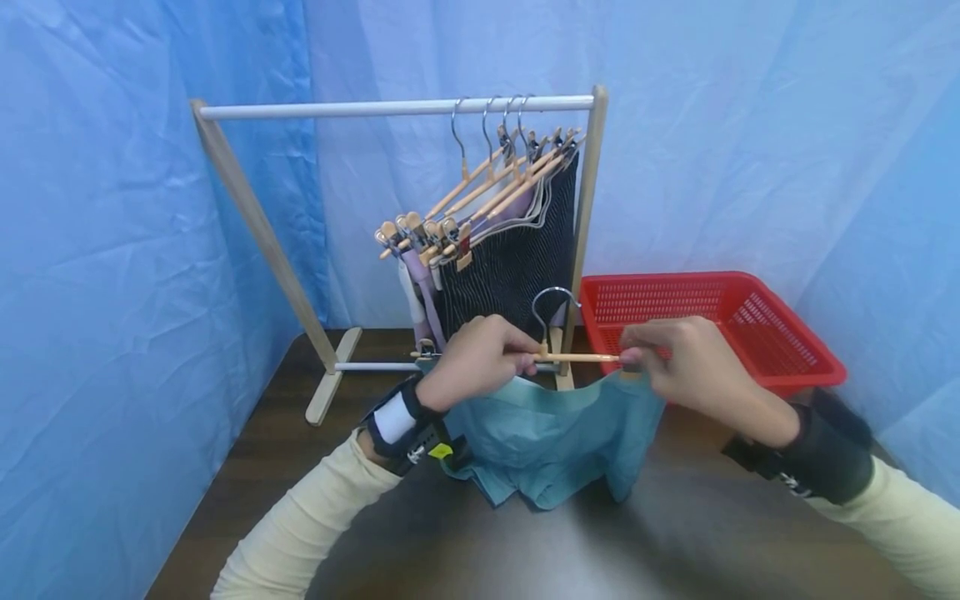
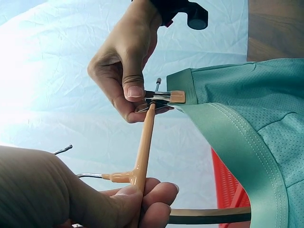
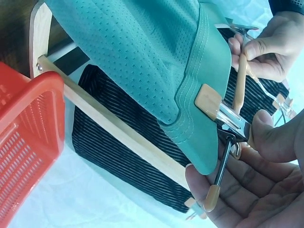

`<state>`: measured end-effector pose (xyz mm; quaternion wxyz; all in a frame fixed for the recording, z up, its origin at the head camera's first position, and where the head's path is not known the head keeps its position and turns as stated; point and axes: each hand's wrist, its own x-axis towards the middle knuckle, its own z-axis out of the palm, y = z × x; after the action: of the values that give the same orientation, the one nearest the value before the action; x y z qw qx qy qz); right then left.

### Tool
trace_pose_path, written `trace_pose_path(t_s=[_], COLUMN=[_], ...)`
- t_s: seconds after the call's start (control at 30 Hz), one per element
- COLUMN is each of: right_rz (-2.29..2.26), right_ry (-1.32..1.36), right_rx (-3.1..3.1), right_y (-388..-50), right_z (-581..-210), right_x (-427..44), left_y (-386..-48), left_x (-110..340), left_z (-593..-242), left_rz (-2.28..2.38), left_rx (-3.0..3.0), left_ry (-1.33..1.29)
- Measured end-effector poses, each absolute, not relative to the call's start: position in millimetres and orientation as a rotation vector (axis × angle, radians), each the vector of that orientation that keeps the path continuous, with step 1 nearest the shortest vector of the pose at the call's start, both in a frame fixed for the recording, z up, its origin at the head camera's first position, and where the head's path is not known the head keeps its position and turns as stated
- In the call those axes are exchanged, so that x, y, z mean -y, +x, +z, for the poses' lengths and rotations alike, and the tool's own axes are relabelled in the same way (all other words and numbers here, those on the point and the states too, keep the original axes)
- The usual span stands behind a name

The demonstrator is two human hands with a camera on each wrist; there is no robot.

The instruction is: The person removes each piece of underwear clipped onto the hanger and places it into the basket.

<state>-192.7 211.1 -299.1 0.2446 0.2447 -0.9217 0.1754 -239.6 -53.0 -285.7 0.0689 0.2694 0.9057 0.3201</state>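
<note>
A teal garment (image 1: 555, 425) hangs by its waistband from a light wooden clip hanger (image 1: 585, 357) with a metal hook. My left hand (image 1: 483, 358) pinches the hanger bar close to the hook's base, as the left wrist view also shows. At the hanger's right end, my right hand (image 1: 693, 371) grips a metal clip (image 3: 232, 121) between thumb and fingers. That clip's wooden pad (image 3: 208, 100) lies on the waistband (image 3: 202, 61). Another clip at the far end is partly hidden by my left hand in the head view.
A wooden rack with a white rail (image 1: 337, 109) stands behind, with several hangers at its right side holding clothes, among them a black striped garment (image 1: 510, 267). A red basket (image 1: 806, 350) sits at the right, behind my right hand. Blue curtains surround the dark table (image 1: 285, 500).
</note>
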Motion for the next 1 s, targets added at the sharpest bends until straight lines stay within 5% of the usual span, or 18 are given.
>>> trace_pose_path(t_s=[1.0], right_rz=[0.526], right_ry=[0.556], right_rx=[2.57], right_y=[-182], right_z=[-299], right_x=[-209], left_y=[-244], left_x=[52], left_z=[-274], left_rz=[0.727], left_rx=[-2.656], left_ry=[1.06])
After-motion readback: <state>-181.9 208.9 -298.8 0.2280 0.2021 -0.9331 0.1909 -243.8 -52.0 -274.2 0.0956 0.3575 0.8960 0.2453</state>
